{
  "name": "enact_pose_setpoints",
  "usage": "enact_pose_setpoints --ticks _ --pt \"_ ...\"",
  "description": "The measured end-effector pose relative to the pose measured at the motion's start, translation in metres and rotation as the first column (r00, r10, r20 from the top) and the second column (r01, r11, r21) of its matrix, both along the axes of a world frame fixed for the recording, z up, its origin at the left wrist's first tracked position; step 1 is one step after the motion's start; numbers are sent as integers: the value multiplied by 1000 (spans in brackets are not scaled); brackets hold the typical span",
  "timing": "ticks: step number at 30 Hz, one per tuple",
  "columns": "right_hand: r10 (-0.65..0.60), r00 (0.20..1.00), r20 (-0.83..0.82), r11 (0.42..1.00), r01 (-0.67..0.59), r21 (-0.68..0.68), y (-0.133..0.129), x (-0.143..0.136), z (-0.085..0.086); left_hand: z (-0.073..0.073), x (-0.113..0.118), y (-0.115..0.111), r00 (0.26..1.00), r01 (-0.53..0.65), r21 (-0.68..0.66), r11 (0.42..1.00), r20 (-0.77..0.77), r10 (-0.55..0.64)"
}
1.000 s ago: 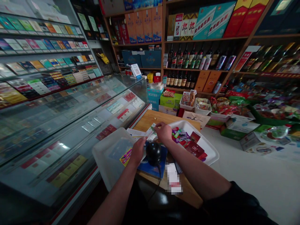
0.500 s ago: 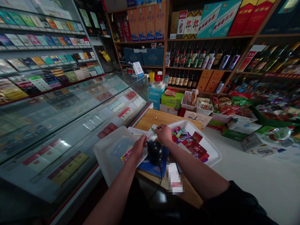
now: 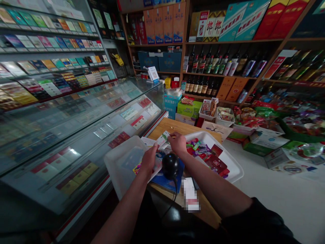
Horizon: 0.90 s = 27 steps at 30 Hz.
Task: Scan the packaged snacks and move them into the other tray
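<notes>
Between my two hands is a small white and green packet (image 3: 163,139). My right hand (image 3: 177,143) pinches its right end, and my left hand (image 3: 150,157) grips its lower left end. Just below the packet stands a black rounded device (image 3: 170,165) with a cable, over a blue mat (image 3: 165,183). My left forearm crosses a translucent white bin (image 3: 114,162), where a yellow and purple packet (image 3: 136,168) shows beside my wrist. To the right, a white tray (image 3: 235,165) holds many colourful wrapped sweets (image 3: 203,152).
A glass display counter (image 3: 101,115) runs along the left. The wooden table (image 3: 166,125) carries a pale phone-like object (image 3: 190,193), partly pixelated. Behind it are stacked boxes (image 3: 188,107), snack bins (image 3: 224,115) and shelves of bottles (image 3: 200,84).
The view has shifted slightly, so the scene sits a little further right. Between my hands, the packet now shows more of its face. Both hands keep hold of it.
</notes>
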State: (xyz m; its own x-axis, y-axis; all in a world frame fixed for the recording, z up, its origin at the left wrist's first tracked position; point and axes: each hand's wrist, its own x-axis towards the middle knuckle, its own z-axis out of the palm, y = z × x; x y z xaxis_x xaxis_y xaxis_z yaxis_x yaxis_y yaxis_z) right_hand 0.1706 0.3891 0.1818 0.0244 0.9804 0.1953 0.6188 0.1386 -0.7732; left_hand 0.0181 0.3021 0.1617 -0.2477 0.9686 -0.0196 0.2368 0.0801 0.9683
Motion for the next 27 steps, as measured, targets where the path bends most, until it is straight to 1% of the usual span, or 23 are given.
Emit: enact_pose_setpoints --ticks 3,5,7,9,12,14,18,20,22,24,25,27 --pt "56 998 -8 998 -55 10 -10 -11 6 8 -13 -10 997 -5 41 999 -76 9" --pt "101 995 -1 995 -101 -3 -19 -20 9 14 -24 -19 986 -38 49 998 -160 46" --pt "143 990 14 990 -143 -20 -31 -32 10 21 -36 -29 960 -93 39 995 -262 100" --pt "194 981 25 981 -193 -33 -42 -45 10 26 -48 -40 926 -129 11 992 -355 124" --pt "290 957 23 956 -289 -47 -57 -65 7 29 -68 -57 879 -167 -45 985 -459 128" --pt "339 940 20 938 -337 -78 -65 -78 2 26 -80 -67 856 -211 -61 976 -494 155" --pt "436 900 -2 887 -430 -170 -77 -101 -12 12 -103 -81 871 -249 -61 967 -450 196" --pt "492 870 -20 857 -488 -163 -83 -111 -18 6 -111 -85 868 -311 -108 944 -436 236" --pt "516 856 -29 849 -515 -116 -92 -116 -21 3 -115 -89 853 -386 -145 911 -434 292" --pt "489 870 -60 867 -493 -71 -106 -115 -21 2 -113 -98 872 -370 -124 921 -390 297" --pt "483 871 -88 872 -488 -51 -114 -111 -20 3 -111 -103 886 -342 -78 936 -359 294" --pt "515 845 -145 855 -517 27 -133 -99 -17 4 -101 -117 910 -294 -18 956 -311 274"
